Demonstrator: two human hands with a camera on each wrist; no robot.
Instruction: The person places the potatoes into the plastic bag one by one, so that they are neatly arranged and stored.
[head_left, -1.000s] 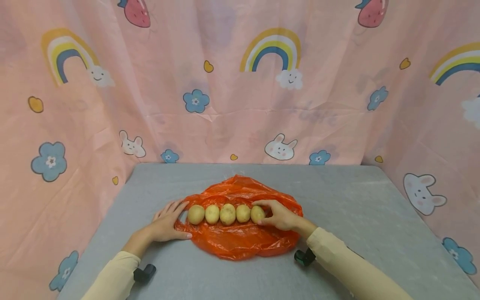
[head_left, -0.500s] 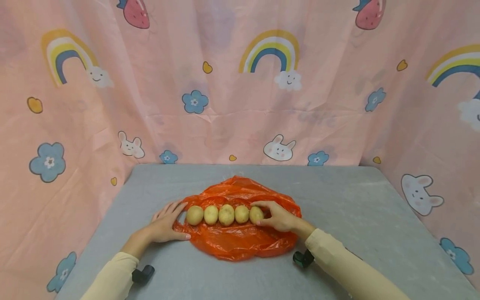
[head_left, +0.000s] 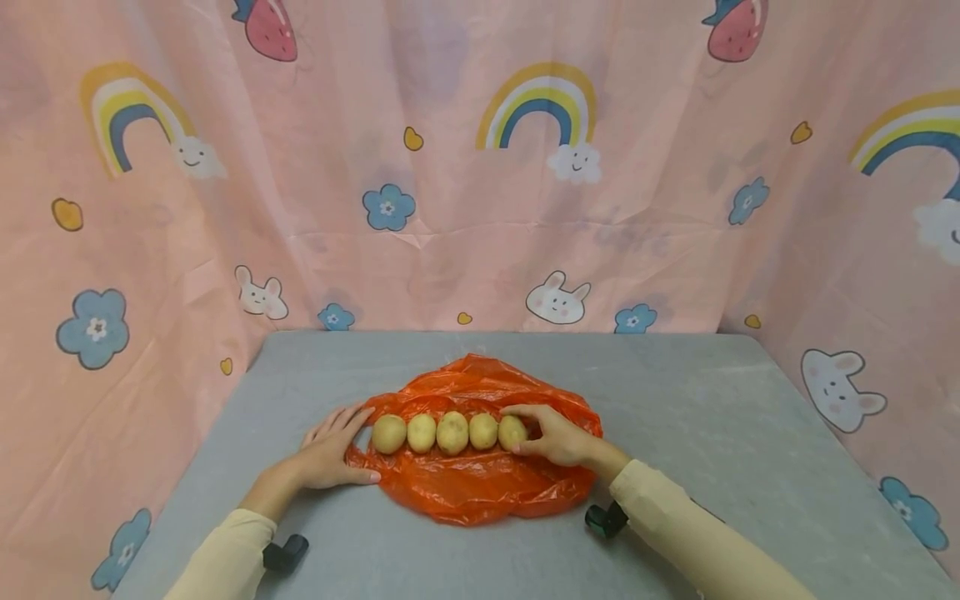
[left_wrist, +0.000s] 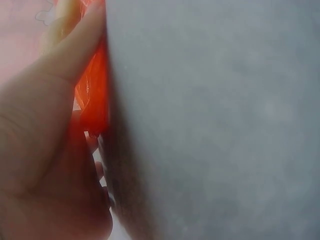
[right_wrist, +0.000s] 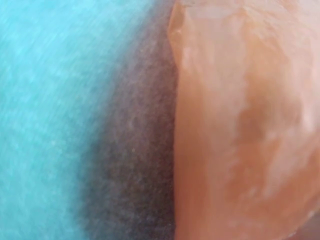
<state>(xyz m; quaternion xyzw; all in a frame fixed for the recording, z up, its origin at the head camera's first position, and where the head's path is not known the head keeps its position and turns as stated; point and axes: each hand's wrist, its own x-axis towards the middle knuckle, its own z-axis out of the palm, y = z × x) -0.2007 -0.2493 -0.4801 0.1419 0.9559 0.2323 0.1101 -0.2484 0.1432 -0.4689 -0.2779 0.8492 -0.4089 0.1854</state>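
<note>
Several yellow-brown potatoes [head_left: 452, 433] lie side by side in a straight row on a crumpled orange plastic bag [head_left: 480, 493]. At the row's right end, my right hand [head_left: 561, 437] pinches the last potato [head_left: 512, 434] between thumb and fingers. My left hand [head_left: 327, 457] rests at the bag's left edge, fingers spread, close beside the leftmost potato [head_left: 389, 434]. In the left wrist view, the thumb lies along the bag [left_wrist: 94, 92]. Only the bag [right_wrist: 240, 125] and blurred tabletop show clearly in the right wrist view; the potatoes are hidden there.
The grey table [head_left: 675, 392] extends around the bag on all sides. A pink patterned curtain [head_left: 465, 267] stands along its back and both sides. Dark wrist devices [head_left: 286, 553] sit under both cream sleeves [head_left: 697, 529].
The head view has shifted very slightly. Both hands, the potatoes and the bag keep their places relative to each other.
</note>
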